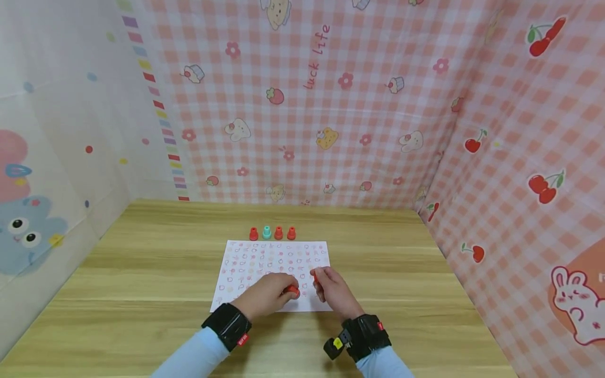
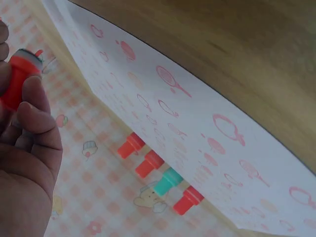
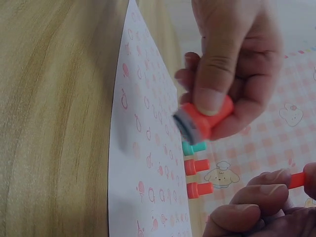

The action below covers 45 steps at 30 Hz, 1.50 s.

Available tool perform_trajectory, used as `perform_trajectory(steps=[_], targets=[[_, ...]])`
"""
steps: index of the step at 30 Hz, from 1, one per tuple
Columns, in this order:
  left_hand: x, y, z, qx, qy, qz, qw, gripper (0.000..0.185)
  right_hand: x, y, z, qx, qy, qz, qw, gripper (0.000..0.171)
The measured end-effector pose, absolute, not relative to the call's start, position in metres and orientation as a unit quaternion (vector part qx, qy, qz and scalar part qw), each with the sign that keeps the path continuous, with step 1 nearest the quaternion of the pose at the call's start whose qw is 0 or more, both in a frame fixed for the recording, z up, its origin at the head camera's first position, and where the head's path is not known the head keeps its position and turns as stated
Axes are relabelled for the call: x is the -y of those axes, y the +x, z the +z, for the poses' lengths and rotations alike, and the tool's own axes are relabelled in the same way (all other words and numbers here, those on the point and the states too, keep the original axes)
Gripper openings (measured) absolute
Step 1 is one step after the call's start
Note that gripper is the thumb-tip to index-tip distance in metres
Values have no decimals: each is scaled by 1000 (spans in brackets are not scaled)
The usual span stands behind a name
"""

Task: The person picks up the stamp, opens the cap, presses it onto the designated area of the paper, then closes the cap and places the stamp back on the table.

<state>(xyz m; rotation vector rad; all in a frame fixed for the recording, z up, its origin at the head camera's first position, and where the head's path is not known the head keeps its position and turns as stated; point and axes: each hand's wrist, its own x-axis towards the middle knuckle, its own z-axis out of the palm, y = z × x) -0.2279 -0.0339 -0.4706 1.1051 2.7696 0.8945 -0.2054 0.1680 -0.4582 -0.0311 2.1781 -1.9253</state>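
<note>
Wood table (image 1: 142, 273), pink booth. Red stamp (image 3: 205, 118) in my right hand (image 1: 331, 286) grip, pinched just above sheet (image 1: 246, 262); left hand (image 1: 264, 296) grips its cap (image 2: 19, 79). Uncapped, I judge; next: press onto bare spot.

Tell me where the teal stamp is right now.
In the head view the teal stamp stands upright on the wooden table, second from the left in a row with three red stamps, just beyond the far edge of the stamped paper sheet.
</note>
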Motion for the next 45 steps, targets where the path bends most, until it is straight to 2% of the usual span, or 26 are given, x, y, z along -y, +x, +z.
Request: perform_trajectory(steps=[9, 23, 33, 45], targets=[[32, -230, -477, -893, 406, 192, -8, 6, -168, -205, -458, -743, -16, -659, 114, 36], [25, -232, -476, -901, 410, 140, 26, 14, -167, -207, -457, -742, -16, -662, 104, 35], [19, -236, -477, -906, 398, 131, 58, 9, -168, -207, -458, -744, -17, -659, 110, 41], [22, -230, -488, -894, 429, 128, -8, 14, -168, -204, -459, -741, -23, -663, 101, 35]])
